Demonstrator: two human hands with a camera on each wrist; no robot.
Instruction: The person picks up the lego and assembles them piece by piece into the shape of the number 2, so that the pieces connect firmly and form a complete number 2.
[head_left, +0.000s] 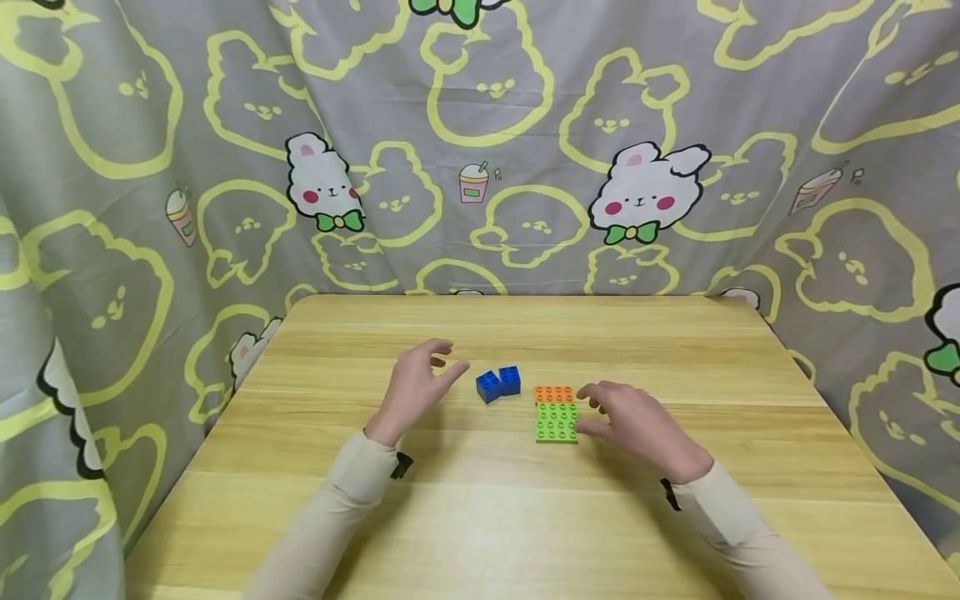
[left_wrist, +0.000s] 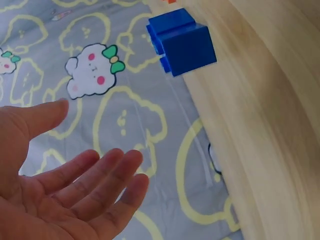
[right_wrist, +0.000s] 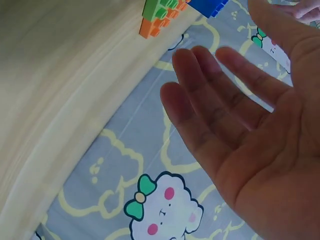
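1. Left hand [head_left: 420,387]: fingers relaxed, released; near two blue blocks [head_left: 506,383], side by side on bench [head_left: 465,517].
2. Right hand [head_left: 637,421]: fingers relaxed, released; just beside green block [head_left: 557,422].
3. Orange block [head_left: 553,392] shows at green block's far edge.

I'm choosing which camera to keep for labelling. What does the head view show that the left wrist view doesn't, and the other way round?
Only the head view: the right hand, the green brick plate beside it, and both light sleeves.

Only the left wrist view: the open palm of the left hand, facing the camera with its fingers spread out plainly.

Both: the left hand itself, the blue bricks, the wooden table, the cartoon-print curtain and the orange brick, though the wrist view catches just an orange sliver at its top edge.
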